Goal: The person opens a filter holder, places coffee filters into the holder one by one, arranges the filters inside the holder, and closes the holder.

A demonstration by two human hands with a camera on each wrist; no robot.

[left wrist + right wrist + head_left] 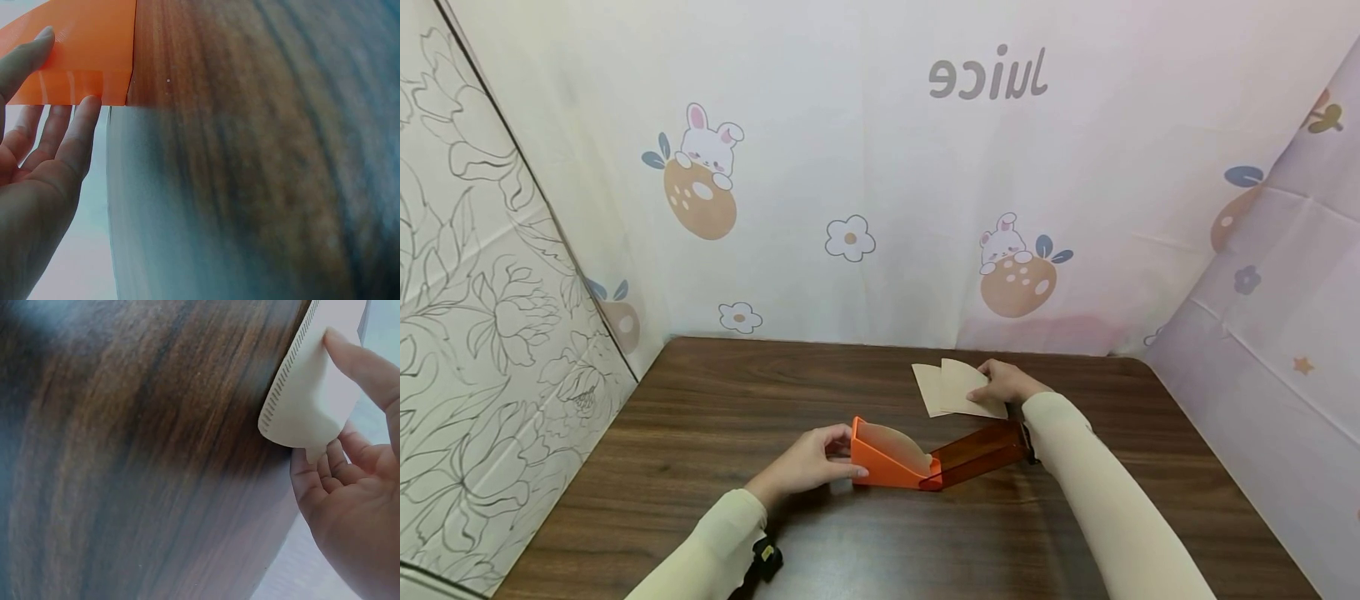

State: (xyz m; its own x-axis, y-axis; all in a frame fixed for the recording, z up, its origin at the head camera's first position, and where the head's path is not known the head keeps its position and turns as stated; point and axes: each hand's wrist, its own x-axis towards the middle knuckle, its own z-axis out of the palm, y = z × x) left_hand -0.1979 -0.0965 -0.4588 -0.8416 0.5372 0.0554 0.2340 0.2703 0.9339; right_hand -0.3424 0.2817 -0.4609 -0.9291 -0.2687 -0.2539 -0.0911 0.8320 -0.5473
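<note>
An orange filter holder (883, 468) stands on the table, its brown see-through lid (977, 458) swung out to the right. Tan paper (895, 443) shows inside it. My left hand (808, 460) holds the holder's left end, thumb on the near side; in the left wrist view the fingertips touch the orange wall (94, 37). Behind the lid, my right hand (1009, 383) pinches a tan paper coffee filter (964, 388) with a crimped edge, thumb on top. A second coffee filter (925, 385) lies partly beneath it; whether the fingers grip this one too is hidden.
The dark wood-grain table (722, 408) reaches back to a printed curtain (910, 275). Another curtain (1262, 317) hangs along the right side, and a flower-patterned panel (497, 292) borders the left. My right forearm (1105, 492) passes just right of the lid.
</note>
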